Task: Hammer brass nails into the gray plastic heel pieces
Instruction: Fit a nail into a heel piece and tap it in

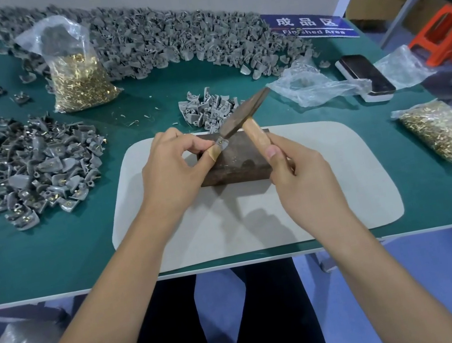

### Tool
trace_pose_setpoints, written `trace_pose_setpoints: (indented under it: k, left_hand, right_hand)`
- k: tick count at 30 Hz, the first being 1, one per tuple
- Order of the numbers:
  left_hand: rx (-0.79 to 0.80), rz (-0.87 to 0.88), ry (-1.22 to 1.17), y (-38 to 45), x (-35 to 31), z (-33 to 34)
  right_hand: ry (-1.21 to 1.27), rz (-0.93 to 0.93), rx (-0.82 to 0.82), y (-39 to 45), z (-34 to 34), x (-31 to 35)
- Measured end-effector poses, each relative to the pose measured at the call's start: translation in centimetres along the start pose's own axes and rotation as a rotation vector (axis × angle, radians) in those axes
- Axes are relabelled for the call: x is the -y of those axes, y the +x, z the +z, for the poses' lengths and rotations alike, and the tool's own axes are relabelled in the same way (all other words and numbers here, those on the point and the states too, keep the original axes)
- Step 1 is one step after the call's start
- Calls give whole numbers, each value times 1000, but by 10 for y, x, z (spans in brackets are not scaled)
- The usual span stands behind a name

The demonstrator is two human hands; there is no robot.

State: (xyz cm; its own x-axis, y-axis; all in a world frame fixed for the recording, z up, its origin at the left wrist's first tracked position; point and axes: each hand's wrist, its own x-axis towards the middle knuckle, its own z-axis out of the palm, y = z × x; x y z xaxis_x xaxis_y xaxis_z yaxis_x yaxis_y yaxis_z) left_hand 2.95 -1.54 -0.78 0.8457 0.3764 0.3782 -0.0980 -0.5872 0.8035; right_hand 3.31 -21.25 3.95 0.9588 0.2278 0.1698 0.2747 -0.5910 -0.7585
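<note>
Now the left hand [170, 163] pinches a gray heel piece [221, 144] on the dark block [237, 163] mid-desk, while the right hand [297, 171] wraps its grip round the hammer [245, 116] handle, head touching the piece.

The one camera sat on my head and looked forward and down over the green tabletop [53, 262]. It was close: my forearms ran in from the bottom corners, and my left hand [171, 166] and right hand [298, 170] met near the middle of the view. The near tabletop edge crossed low in the picture, with my lap and the floor below it. The wide lens bowed the far edge, and the far right corner showed shelving.
</note>
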Motion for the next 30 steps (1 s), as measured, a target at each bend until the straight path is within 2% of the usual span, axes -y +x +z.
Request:
trace_pose_setpoints:
  k: [2,6,10,13,18,22,24,30]
  left_hand:
    - [0,2,-5,0,0,0]
    - [4,3,0,-1,2,0]
    - [-12,1,0,-2,1,1]
    - [-17,4,0,-2,1,2]
    - [-22,13,-7,-3,3,3]
    - [-29,17,-7,-2,3,3]
    - [-29,7,-7,-2,4,4]
    - [-40,-4,6,-2,3,3]
  right_hand:
    - [38,18,-34,-2,3,1]
    - [152,123,81,-3,6,6]
    - [743,415,224,-12,2,18]
    - [946,481,243,-19,-1,21]
    - [1046,477,158,-30,8,28]
    - [1066,476,198,-35,15,33]
    - [1087,466,164,-35,18,36]
    - [1060,462,75,-40,28,38]
